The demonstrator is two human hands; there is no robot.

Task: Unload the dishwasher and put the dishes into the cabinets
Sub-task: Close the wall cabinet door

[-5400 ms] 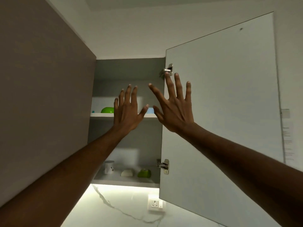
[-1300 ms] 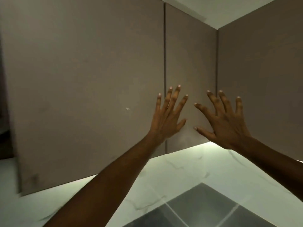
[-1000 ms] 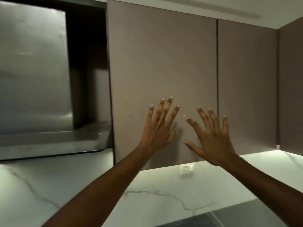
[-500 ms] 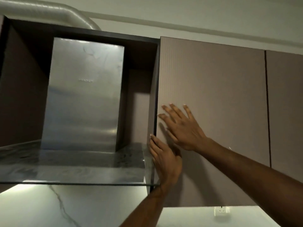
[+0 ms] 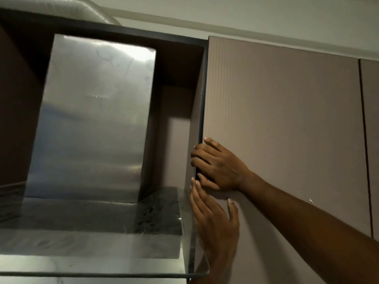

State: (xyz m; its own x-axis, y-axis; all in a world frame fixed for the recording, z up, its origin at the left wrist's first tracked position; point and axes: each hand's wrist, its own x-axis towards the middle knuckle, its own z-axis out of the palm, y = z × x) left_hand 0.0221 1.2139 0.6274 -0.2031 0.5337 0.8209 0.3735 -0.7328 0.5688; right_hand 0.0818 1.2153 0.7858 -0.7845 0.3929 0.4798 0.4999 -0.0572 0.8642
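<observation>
Head view: both hands raised to the left edge of a closed upper cabinet door.
Right hand [image 5: 221, 167]: upper of the two. Fingers curled round the left vertical edge of the cabinet door [image 5: 283, 140], fingertips hidden behind that edge; index finger lies flat on the door face. Grips the door edge.
Left hand [image 5: 215, 222]: directly below the right hand, fingertips almost touching it. Fingers straight and together, laid along the same door edge; thumb spread to the right, flat on the door face. Holds nothing.
Hands, relation: stacked one above the other on the lower half of the edge, close together.
Forearms: right forearm enters from the lower right across the door; left forearm rises from the bottom edge, partly seen through the glass.
Cabinet door: taupe, finely ribbed, upright; whether it is fully shut or slightly ajar cannot be told. A dark seam runs down its left edge.
Neighbouring door [image 5: 371, 140]: same finish, at far right, closed.
Dishes: none visible; cabinet interior hidden behind the door.
Range hood chimney [image 5: 92, 119]: brushed steel, left of the cabinet, inside a dark recess.
Glass canopy [image 5: 92, 253]: flat pane below the chimney, its right corner just beside the left hand.
Duct [image 5: 61, 7]: pale, ribbed, above the recess at top left.
</observation>
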